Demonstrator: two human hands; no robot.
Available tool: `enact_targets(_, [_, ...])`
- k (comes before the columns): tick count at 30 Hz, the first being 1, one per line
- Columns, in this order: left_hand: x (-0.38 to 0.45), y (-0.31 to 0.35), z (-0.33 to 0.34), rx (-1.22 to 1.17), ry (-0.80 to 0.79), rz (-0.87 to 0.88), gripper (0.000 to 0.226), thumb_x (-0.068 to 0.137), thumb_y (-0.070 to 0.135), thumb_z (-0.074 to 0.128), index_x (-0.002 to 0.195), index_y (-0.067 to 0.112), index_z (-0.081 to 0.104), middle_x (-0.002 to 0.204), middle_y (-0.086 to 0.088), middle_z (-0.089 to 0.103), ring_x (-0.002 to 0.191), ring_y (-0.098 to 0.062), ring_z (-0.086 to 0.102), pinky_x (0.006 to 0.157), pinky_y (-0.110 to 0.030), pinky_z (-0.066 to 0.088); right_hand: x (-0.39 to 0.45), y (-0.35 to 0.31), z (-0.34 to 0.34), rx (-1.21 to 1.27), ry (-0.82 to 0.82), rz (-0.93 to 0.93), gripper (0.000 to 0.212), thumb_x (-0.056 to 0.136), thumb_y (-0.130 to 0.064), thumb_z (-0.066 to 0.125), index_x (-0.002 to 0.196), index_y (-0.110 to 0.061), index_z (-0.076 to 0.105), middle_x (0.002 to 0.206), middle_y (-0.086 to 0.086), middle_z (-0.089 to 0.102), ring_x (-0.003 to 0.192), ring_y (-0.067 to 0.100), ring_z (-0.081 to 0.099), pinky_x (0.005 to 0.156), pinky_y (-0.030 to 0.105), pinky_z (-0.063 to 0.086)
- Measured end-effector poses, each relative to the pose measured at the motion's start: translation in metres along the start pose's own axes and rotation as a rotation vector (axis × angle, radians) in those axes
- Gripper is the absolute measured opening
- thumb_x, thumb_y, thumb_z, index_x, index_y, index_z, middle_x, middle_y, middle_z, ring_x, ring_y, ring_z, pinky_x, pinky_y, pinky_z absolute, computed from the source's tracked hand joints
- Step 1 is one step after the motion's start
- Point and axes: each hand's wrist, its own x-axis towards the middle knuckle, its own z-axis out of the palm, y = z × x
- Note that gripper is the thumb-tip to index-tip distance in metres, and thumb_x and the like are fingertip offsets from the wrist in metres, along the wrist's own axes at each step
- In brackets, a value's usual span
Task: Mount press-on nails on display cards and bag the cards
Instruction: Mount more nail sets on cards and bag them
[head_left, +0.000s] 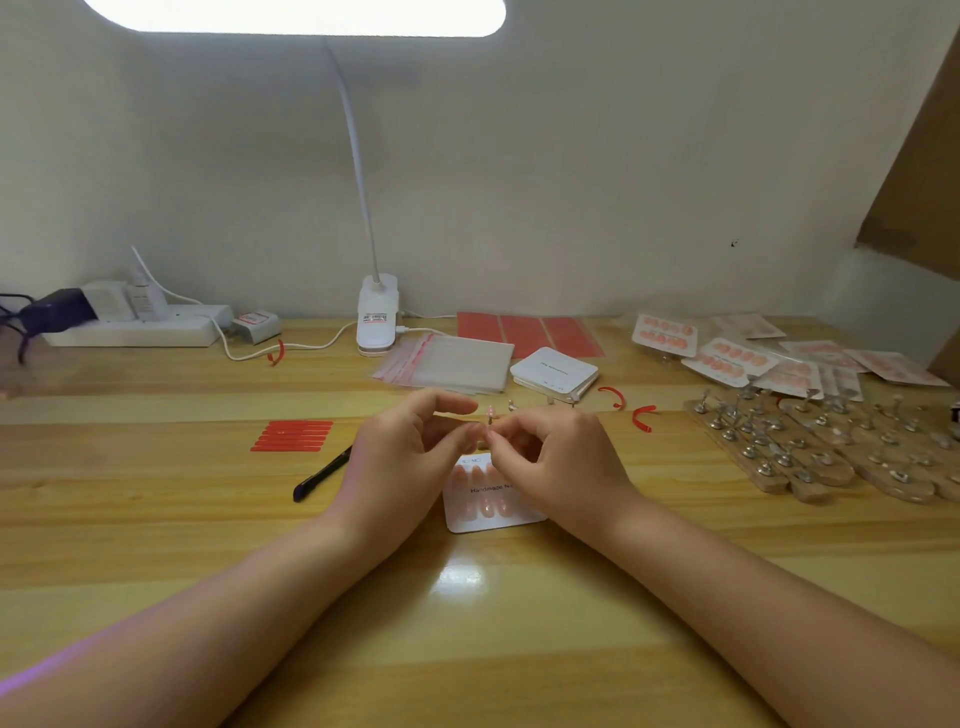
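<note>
Two bare forearms, no sleeves, watch or rings visible; left hand (410, 447) and right hand (550, 457) ungloved.

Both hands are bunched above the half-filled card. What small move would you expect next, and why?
Probably lowering the small piece pinched between the left hand and right hand onto the display card just beneath them. The card already carries pink nails in two rows, part of it is hidden by the right hand, and what is pinched is too small to identify, so this is a guess.
</note>
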Motion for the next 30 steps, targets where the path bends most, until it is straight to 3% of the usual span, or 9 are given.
enact_targets(6, [-0.003,0.004,0.002,0.089,0.016,0.054,0.036,0.081,0.007,0.075,0.093,0.039,0.064,0.083,0.021,0.072,0.081,0.006,0.068,0.072,-0.008,0.049,-0.001,-0.003,0.001,-0.147,0.033,-0.132,0.015,0.083,-0.011,0.066,0.069,-0.004,0.067,0.056,0.004,0.056,0.053,0.022,0.05,0.053,0.042,0.044])
enact_targets(12, [-0.005,0.007,0.003,0.1,0.034,0.087,0.04,0.082,0.006,0.074,0.095,0.042,0.064,0.089,0.019,0.072,0.084,0.007,0.068,0.074,-0.007,0.049,-0.003,-0.006,0.0,-0.223,0.06,-0.213,0.014,0.077,-0.003,0.068,0.065,-0.003,0.062,0.055,0.007,0.055,0.05,0.022,0.046,0.048,0.036,0.043])
enact_targets(19, [-0.003,0.006,0.003,0.028,0.037,0.003,0.027,0.084,0.01,0.072,0.09,0.035,0.064,0.078,0.019,0.073,0.075,0.003,0.069,0.067,-0.007,0.049,-0.002,-0.008,-0.001,-0.268,0.055,-0.236,0.013,0.074,0.001,0.068,0.065,-0.001,0.06,0.054,0.009,0.054,0.049,0.026,0.048,0.046,0.033,0.04])
enact_targets(22, [-0.001,0.005,0.003,-0.012,0.039,-0.031,0.018,0.085,0.012,0.072,0.092,0.027,0.064,0.079,0.015,0.074,0.074,-0.001,0.071,0.066,-0.01,0.051,-0.001,-0.009,0.001,-0.163,0.025,-0.147,0.012,0.079,-0.003,0.065,0.068,-0.001,0.062,0.056,0.006,0.054,0.053,0.021,0.047,0.052,0.036,0.041])
enact_targets(27, [0.005,0.005,0.002,-0.235,0.052,-0.166,0.014,0.085,0.011,0.072,0.096,0.014,0.063,0.08,0.0,0.076,0.077,-0.015,0.074,0.069,-0.019,0.056,0.005,-0.01,0.001,0.291,0.004,0.248,0.011,0.083,-0.013,0.067,0.075,-0.005,0.067,0.056,-0.003,0.054,0.052,0.006,0.048,0.056,0.023,0.043])
enact_targets(30, [0.006,0.005,0.0,-0.385,0.076,-0.235,0.019,0.082,0.01,0.073,0.096,0.01,0.061,0.081,-0.007,0.076,0.078,-0.02,0.074,0.067,-0.019,0.055,0.008,-0.01,0.002,0.42,0.0,0.324,0.011,0.083,-0.014,0.068,0.077,-0.005,0.068,0.057,-0.003,0.058,0.051,0.003,0.05,0.052,0.018,0.043])
